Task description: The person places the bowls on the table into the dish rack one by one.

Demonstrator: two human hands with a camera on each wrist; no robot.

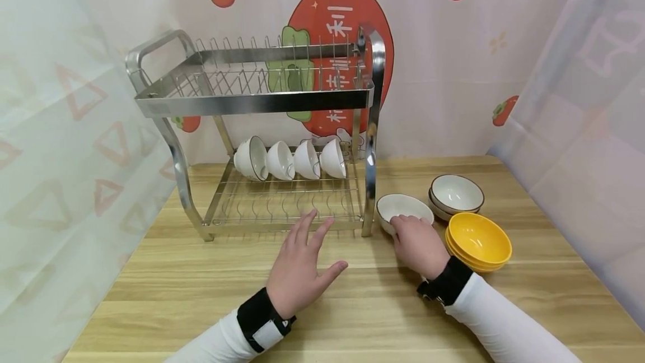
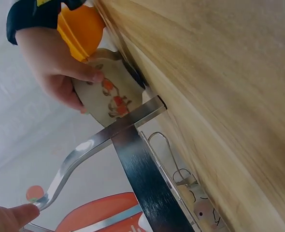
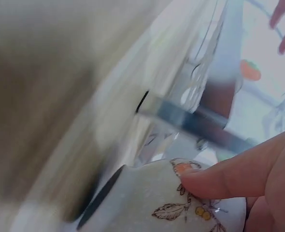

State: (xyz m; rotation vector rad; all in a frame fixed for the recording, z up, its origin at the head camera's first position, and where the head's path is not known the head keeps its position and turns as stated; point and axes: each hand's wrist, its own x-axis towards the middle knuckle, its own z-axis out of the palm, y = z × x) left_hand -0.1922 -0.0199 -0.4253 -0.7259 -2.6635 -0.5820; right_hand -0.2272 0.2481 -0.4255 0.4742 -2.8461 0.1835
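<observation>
My right hand (image 1: pixel 420 246) grips the near side of a white bowl (image 1: pixel 403 207) with a dark rim, beside the rack's right front leg. In the right wrist view the thumb lies against the outer wall of this bowl (image 3: pixel 152 200), which bears a painted pattern of leaves and orange fruit. My left hand (image 1: pixel 297 270) is held in front of the dish rack (image 1: pixel 252 104), its fingers spread and holding nothing. On the rack's lower tier, one larger dark-rimmed bowl (image 1: pixel 247 160) and three smaller white bowls (image 1: pixel 304 159) stand tilted in a row.
Right of the held bowl, dark-rimmed white bowls (image 1: pixel 456 194) are stacked. Nearer to me is a stack of yellow bowls (image 1: pixel 478 240), close to my right wrist. The two-tier metal rack has upright wire dividers above. A patterned curtain (image 1: pixel 443 71) hangs behind the wooden table (image 1: pixel 353 318).
</observation>
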